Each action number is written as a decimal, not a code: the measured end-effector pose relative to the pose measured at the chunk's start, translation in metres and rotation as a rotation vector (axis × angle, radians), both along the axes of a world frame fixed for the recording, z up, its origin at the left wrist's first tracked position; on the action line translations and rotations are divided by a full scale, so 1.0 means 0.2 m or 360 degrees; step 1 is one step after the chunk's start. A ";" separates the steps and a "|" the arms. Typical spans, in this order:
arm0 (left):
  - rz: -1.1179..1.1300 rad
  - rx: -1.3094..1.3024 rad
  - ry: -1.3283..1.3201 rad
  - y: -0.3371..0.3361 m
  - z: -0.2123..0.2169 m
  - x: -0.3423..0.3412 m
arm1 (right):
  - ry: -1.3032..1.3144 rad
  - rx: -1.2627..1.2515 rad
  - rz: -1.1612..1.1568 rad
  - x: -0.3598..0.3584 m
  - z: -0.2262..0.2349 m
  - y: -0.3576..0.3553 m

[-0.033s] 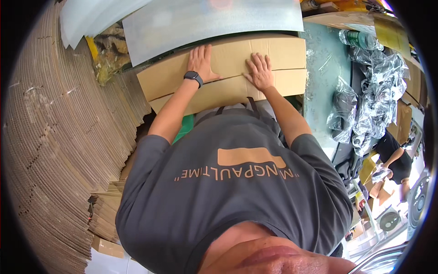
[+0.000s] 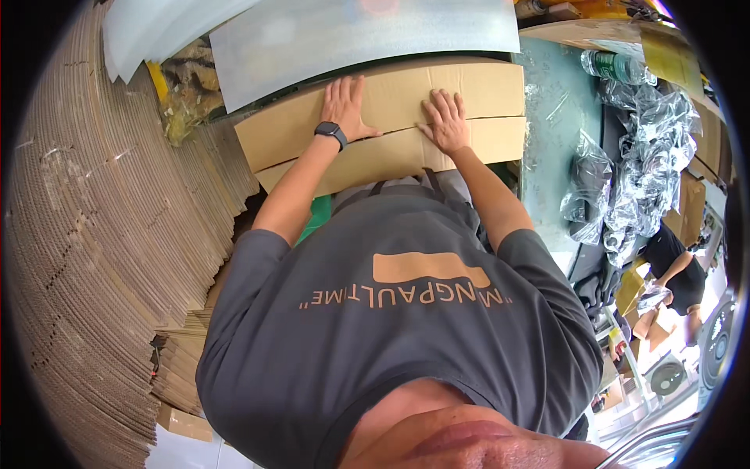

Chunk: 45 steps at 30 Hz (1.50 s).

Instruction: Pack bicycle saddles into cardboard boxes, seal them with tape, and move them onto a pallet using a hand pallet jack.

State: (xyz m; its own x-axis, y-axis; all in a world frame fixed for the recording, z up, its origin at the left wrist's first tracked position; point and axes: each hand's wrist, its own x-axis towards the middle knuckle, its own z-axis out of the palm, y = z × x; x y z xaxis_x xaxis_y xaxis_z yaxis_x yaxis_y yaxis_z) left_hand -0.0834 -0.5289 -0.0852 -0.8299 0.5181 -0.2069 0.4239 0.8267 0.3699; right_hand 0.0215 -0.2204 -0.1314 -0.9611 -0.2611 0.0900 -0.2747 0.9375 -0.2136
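A brown cardboard box (image 2: 402, 90) lies in front of me, with two long flaps that meet along a seam across its top. My left hand (image 2: 348, 109) rests flat on the left part of the box, fingers stretched toward the far side and thumb out along the seam. A dark watch (image 2: 331, 134) is on that wrist. Right of it, my right hand (image 2: 447, 123) lies on the box across the seam, its fingers slightly bent and apart. Neither hand grips anything. What is inside the box is hidden.
Tall stacks of flattened cardboard (image 2: 101, 203) fill the left side. Beyond the box is a pale smooth panel (image 2: 359, 39). On the right, a greenish tabletop (image 2: 547, 117) borders a plastic bottle (image 2: 617, 68) and clear-bagged items (image 2: 648, 148). Another person (image 2: 680, 270) works farther right, near a fan (image 2: 668, 377).
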 end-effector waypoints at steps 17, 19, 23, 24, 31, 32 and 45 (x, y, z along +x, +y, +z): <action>-0.0167 -0.0154 -0.0104 -0.03 0.09 0.07 | 0.0174 0.0155 0.0482 -1.10 0.49 -0.49; -0.0062 -0.0148 -0.0117 -0.13 0.06 0.12 | -0.0087 0.0094 0.0603 -1.11 0.90 -0.66; -0.0065 -0.0097 -0.0148 -0.15 0.12 0.13 | -0.0351 0.0196 0.0194 -1.22 2.11 -0.71; -0.0079 -0.0126 -0.0155 -0.13 0.16 0.11 | 0.0065 0.0325 0.0237 -1.30 2.27 -0.63; -0.0092 -0.0152 -0.0170 -0.13 0.16 0.12 | 0.2552 -0.0020 0.0193 -1.46 2.65 -0.78; -0.0075 -0.0136 -0.0158 -0.14 0.16 0.12 | 0.2521 -0.0026 0.0379 -1.49 2.53 -0.86; -0.0175 -0.0141 -0.0178 -0.06 0.14 0.03 | 0.0735 0.0440 0.0366 -2.27 1.28 -0.80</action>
